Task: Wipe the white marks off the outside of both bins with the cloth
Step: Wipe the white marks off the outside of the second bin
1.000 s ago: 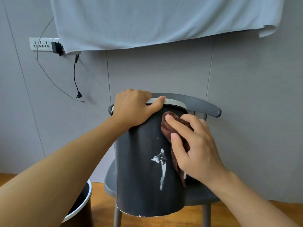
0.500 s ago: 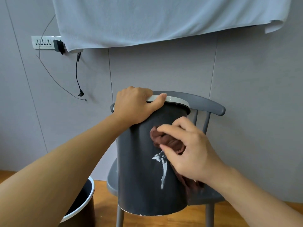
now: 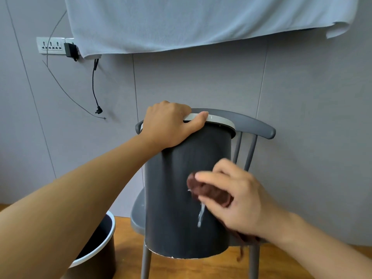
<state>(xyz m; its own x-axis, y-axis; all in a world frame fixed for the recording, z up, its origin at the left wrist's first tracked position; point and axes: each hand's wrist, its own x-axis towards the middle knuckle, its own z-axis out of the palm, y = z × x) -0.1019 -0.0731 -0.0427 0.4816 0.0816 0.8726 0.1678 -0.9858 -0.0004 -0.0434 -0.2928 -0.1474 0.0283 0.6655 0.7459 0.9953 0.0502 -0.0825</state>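
Note:
A dark grey bin (image 3: pixel 173 194) with a white rim stands tilted toward me on a grey chair (image 3: pixel 255 125). My left hand (image 3: pixel 171 125) grips its rim at the top left. My right hand (image 3: pixel 235 198) holds a brown cloth (image 3: pixel 209 192) and presses it on the bin's side over the upper part of a white mark (image 3: pixel 200 216). The mark's lower streak shows below the cloth. A second dark bin (image 3: pixel 100 246) with a white rim stands on the floor at lower left, partly hidden by my left forearm.
A pale blue towel (image 3: pixel 201 23) hangs on the grey wall above. A socket strip (image 3: pixel 51 45) with a black plug and dangling cables is at upper left. The floor (image 3: pixel 281 264) is wooden.
My right hand has slid the cloth down the bin's side from near the rim onto the white mark, covering its upper part. My left hand has kept its grip on the rim.

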